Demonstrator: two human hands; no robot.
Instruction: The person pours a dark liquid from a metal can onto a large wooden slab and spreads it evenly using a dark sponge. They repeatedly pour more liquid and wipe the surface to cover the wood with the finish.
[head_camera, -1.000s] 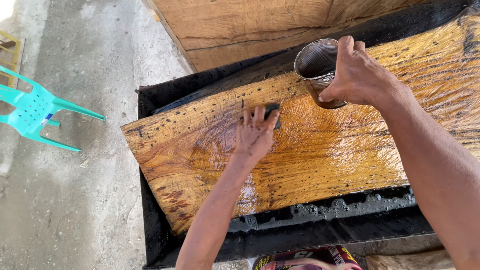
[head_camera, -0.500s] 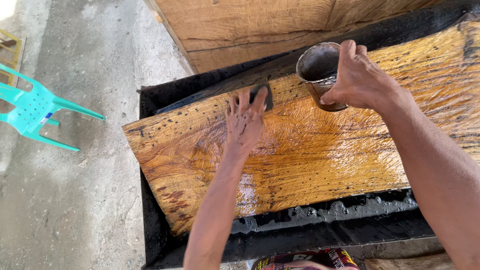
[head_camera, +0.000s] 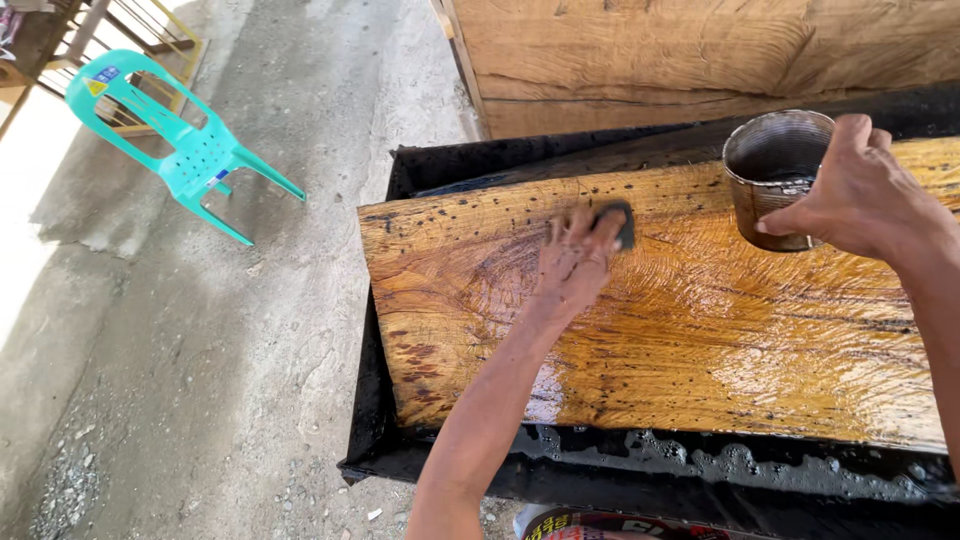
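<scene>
Labels, 2: small stickers on the backrest of the turquoise plastic chair (head_camera: 185, 140), far left; 1 blue rectangle (head_camera: 108, 74), 1 yellow triangle (head_camera: 97, 88). Package, 1: printed container (head_camera: 640, 524), red, yellow and black, at near edge, mostly cut off.

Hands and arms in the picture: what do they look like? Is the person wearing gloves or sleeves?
No gloves and no sleeves show. The left hand and the right hand are both bare, and both forearms are bare as far as the picture reaches. There is no watch, ring or band on either. The left hand's fingers look wet and smudged dark.
</scene>
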